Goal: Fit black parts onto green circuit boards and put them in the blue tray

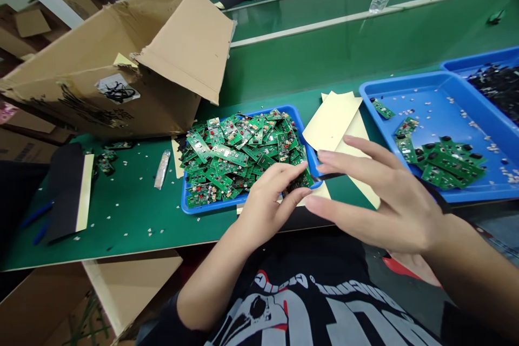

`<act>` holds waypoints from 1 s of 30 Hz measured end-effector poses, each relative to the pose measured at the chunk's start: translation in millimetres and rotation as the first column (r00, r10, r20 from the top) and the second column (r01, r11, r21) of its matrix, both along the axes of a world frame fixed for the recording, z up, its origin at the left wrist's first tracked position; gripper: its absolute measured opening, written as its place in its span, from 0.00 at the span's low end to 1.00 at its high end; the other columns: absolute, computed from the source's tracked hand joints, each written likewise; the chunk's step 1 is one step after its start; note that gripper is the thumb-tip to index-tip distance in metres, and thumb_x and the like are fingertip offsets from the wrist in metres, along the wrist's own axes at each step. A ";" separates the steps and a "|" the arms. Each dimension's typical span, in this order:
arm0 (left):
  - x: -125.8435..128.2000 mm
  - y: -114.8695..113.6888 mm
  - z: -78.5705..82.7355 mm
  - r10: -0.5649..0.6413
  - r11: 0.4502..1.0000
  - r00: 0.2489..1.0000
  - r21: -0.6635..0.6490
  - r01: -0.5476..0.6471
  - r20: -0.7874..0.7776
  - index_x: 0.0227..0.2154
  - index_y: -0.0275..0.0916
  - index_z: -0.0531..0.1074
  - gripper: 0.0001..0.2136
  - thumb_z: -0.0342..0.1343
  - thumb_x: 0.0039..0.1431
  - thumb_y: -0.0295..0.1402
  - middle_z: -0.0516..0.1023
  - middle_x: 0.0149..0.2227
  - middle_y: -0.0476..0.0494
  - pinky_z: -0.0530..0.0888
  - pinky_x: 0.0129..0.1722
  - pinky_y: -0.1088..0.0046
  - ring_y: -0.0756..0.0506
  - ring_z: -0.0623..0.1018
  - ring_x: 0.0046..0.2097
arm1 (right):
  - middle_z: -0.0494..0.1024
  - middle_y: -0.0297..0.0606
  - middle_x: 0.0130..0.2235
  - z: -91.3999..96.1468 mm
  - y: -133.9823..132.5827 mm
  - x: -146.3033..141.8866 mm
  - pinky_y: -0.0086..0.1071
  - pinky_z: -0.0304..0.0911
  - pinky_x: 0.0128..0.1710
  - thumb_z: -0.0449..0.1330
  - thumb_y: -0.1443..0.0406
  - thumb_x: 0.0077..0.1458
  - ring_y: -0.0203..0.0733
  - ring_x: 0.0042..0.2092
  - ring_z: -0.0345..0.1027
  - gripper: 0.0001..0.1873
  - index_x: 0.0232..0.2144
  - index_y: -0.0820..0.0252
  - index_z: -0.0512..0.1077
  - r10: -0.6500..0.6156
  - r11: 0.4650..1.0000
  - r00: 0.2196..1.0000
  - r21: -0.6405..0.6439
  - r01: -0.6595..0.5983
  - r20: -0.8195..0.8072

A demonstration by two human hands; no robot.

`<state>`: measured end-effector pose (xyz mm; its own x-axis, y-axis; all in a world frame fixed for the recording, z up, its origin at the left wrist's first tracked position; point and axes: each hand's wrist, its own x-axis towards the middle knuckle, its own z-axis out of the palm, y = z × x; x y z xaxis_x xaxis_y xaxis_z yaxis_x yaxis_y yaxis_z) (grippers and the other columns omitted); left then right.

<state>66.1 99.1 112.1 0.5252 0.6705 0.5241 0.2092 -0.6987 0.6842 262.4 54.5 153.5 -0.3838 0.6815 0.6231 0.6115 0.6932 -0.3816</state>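
A small blue tray (pixel 187 206) in front of me is heaped with several green circuit boards (pixel 239 151). My left hand (pixel 267 200) is at the tray's near right corner, its fingers pinched on one green circuit board (pixel 299 181). My right hand (pixel 377 194) hovers just to the right of it, fingers stretched out and apart, holding nothing. Yellow paper sheets (pixel 330 121) lie under and behind my right hand.
A large blue tray (pixel 458 89) to the right holds a few green boards (pixel 444 162); another blue tray (pixel 480 62) with dark parts sits behind it. An open cardboard box (pixel 121 65) lies tipped at the left. A black pad (pixel 67 189) and white scraps dot the green table (pixel 130 211).
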 end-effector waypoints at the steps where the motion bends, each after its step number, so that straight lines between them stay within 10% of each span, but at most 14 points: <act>1: 0.3 0.8 -1.1 0.043 0.997 0.999 0.069 -0.042 -0.019 0.52 0.38 0.69 0.15 0.55 0.63 0.31 0.76 0.41 0.40 0.77 0.41 0.71 0.47 0.77 0.42 | 0.73 0.37 0.52 3.0 -4.1 0.5 0.52 0.61 0.59 0.61 0.72 0.55 0.48 0.48 0.74 0.20 0.47 0.44 0.71 0.007 0.998 1.000 0.060 -0.007 0.003; 7: 2.4 1.7 0.5 0.180 0.891 0.983 0.418 -0.179 0.037 0.48 0.40 0.70 0.14 0.60 0.59 0.30 0.78 0.41 0.43 0.78 0.40 0.71 0.47 0.79 0.42 | 0.76 0.39 0.50 13.3 -12.2 4.3 0.41 0.72 0.47 0.55 0.69 0.60 0.50 0.48 0.73 0.19 0.52 0.50 0.71 -0.256 0.963 0.947 -0.135 0.233 -0.196; 13: 2.1 1.5 -1.3 0.188 0.831 0.981 0.526 -0.181 0.041 0.47 0.40 0.71 0.15 0.62 0.57 0.28 0.79 0.40 0.44 0.77 0.38 0.72 0.47 0.79 0.41 | 0.81 0.37 0.32 3.7 1.1 -1.6 0.29 0.69 0.24 0.58 0.59 0.58 0.42 0.32 0.76 0.11 0.35 0.55 0.79 -0.182 0.791 0.963 -0.611 0.024 -0.199; 22: 1.3 1.2 0.4 0.211 0.812 0.973 0.539 -0.225 0.089 0.43 0.37 0.72 0.13 0.64 0.54 0.26 0.79 0.39 0.42 0.80 0.39 0.71 0.47 0.80 0.41 | 0.79 0.33 0.27 1.2 5.5 -0.4 0.26 0.66 0.25 0.63 0.63 0.50 0.37 0.28 0.73 0.05 0.26 0.57 0.76 -0.242 0.641 0.869 -0.743 -0.190 -0.431; 30: 4.0 0.2 -1.6 0.222 0.806 0.967 0.533 -0.256 0.128 0.43 0.37 0.70 0.13 0.63 0.55 0.26 0.79 0.40 0.43 0.81 0.41 0.71 0.47 0.81 0.42 | 0.76 0.32 0.24 -2.3 9.2 -8.5 0.23 0.62 0.22 0.62 0.66 0.48 0.33 0.25 0.68 0.04 0.23 0.58 0.75 -0.260 0.643 0.815 -0.723 -0.253 -0.517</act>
<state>70.0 99.3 110.5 0.3441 0.3698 0.8630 0.3912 -0.8920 0.2262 253.9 63.7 151.2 -0.1610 0.9869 -0.0084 0.1241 0.0118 -0.9922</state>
